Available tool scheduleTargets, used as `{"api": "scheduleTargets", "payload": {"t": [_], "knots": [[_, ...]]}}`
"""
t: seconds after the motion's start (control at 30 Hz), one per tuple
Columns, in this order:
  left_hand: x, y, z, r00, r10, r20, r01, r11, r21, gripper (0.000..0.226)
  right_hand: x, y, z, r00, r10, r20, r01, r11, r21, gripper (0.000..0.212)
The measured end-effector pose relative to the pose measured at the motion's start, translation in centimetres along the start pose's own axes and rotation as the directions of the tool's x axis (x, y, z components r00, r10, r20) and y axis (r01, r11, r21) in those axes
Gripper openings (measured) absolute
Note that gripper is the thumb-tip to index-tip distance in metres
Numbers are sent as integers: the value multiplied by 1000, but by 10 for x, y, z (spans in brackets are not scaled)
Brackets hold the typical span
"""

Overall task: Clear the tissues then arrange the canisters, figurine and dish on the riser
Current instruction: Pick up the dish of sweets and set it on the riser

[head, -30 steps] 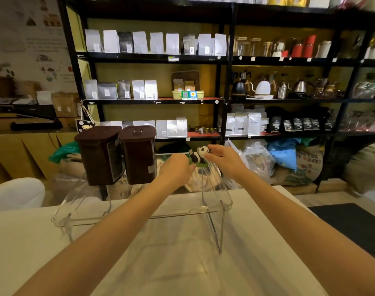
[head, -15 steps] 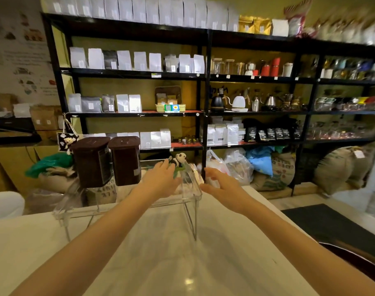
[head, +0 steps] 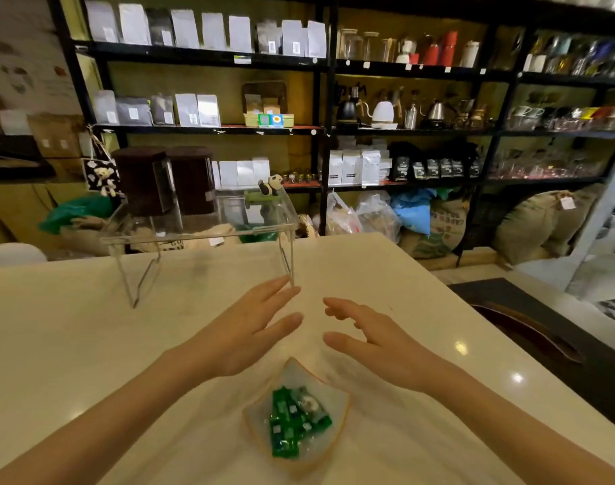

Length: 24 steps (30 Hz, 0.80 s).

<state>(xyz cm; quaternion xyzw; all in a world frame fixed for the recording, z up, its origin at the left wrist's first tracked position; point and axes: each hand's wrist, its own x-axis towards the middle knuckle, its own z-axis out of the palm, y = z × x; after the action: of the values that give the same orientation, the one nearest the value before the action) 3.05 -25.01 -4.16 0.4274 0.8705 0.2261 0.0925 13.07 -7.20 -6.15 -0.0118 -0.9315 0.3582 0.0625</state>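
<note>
A clear acrylic riser stands on the white table's far side. Two dark brown canisters sit side by side on its left half. A small panda figurine on a green base rests at its back right corner. Near me lies a glass dish with a tan rim, holding green wrapped candies. My left hand and my right hand hover over the table between riser and dish, both empty with fingers spread. No tissues are in view.
The white table ends at the right beside a dark mat on the floor. Black shelves with bags, kettles and jars fill the back wall. Sacks and plastic bags lie on the floor behind the table.
Both hands let go of the panda figurine on the riser and drew back toward me. The view tilted down, bringing the candy dish into sight.
</note>
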Motion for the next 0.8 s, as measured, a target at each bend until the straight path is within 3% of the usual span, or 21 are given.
{"api": "scheduleTargets", "payload": {"t": [0.1,0.27,0.33,0.43,0.47,0.6,0.7,0.8], "knots": [[-35,-1,15,994,-71,85,82,987,-141,83,-26,1,11,998,27,57,-29,998,47,49],[-78,6,37,983,-160,90,179,942,-285,127,-53,-1,24,993,53,106,-66,990,124,42],[-89,11,44,983,-164,84,182,930,-319,124,-55,-3,28,993,70,91,-82,989,127,40],[-97,21,52,977,-214,15,201,890,-408,90,-52,-3,33,991,112,75,-126,968,216,34],[-98,23,55,970,-244,-12,216,879,-426,88,-51,-3,34,987,140,81,-157,949,273,32],[-98,19,64,918,-382,-105,296,838,-458,109,-48,-3,37,965,220,145,-263,834,485,29],[-97,22,68,900,-422,-107,323,812,-487,133,-46,-6,37,961,234,148,-277,818,504,28],[-94,27,74,886,-441,-144,331,818,-472,137,-45,-8,38,959,243,146,-283,822,494,26]]}}
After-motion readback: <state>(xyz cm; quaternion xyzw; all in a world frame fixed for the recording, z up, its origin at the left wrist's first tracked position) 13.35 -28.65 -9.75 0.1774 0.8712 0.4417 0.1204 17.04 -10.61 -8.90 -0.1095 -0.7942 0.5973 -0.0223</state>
